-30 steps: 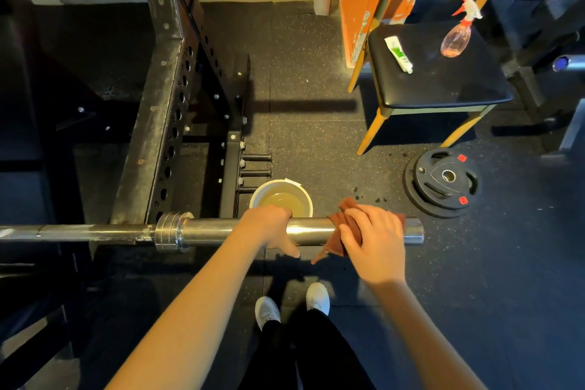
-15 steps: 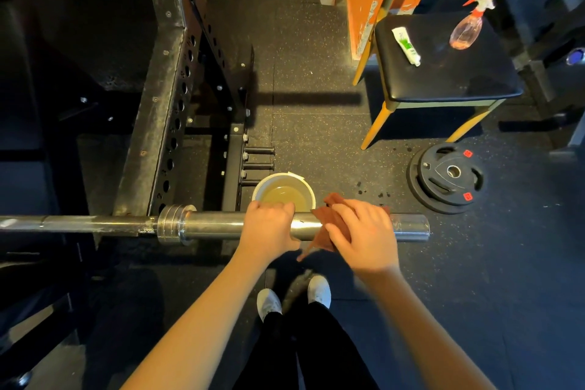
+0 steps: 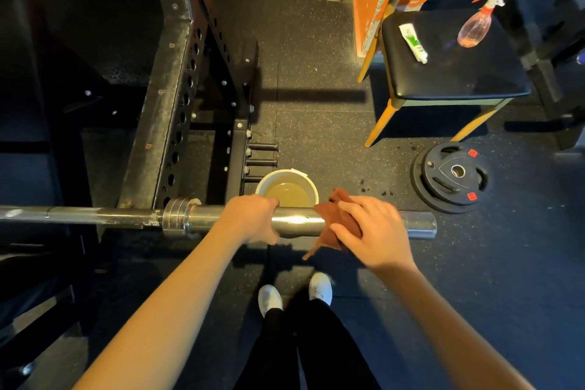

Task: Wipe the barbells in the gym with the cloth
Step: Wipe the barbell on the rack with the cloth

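Left hand (image 3: 253,219) grips the barbell (image 3: 297,225) overhand on its sleeve, fingers curled round the steel just outboard of the collar. Right hand (image 3: 370,231) holds the brown cloth (image 3: 332,218) wrapped against the sleeve, nearer the barbell's free end, with a corner hanging below. Barbell lies level across the rack (image 3: 171,89). Beyond the barbell, between the hands, stands a bucket (image 3: 311,191) of murky water; a weight plate (image 3: 449,176) lies past its free end.
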The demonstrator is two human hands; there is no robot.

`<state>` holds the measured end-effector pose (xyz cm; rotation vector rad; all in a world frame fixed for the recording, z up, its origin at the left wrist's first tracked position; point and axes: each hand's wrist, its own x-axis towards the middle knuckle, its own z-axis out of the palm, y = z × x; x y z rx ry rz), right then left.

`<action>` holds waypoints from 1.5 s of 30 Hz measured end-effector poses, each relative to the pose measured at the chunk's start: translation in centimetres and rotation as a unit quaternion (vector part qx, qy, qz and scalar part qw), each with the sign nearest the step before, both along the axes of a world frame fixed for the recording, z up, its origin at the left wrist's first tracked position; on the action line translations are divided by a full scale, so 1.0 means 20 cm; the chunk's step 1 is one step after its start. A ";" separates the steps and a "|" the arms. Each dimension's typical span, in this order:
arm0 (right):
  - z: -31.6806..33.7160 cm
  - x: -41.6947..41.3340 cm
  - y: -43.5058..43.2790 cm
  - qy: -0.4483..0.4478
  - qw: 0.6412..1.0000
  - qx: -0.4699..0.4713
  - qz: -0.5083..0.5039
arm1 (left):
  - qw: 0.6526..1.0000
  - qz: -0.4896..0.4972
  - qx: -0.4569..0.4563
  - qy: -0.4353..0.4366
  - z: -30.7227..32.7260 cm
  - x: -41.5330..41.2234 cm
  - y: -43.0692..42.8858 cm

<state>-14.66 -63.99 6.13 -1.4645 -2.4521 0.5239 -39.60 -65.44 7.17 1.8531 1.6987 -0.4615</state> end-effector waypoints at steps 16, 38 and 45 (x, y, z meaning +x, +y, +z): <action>0.01 0.00 -0.01 0.000 1.000 -0.019 -0.025 | 0.976 0.026 0.211 0.054 -0.08 0.04 -0.13; 0.01 -0.31 -0.16 0.019 0.998 -0.023 -0.052 | 0.998 0.014 0.058 0.015 0.00 -0.15 -0.08; 0.00 -0.24 -0.07 -0.001 0.972 -0.016 -0.236 | 0.980 0.026 0.192 0.052 -0.06 -0.13 -0.16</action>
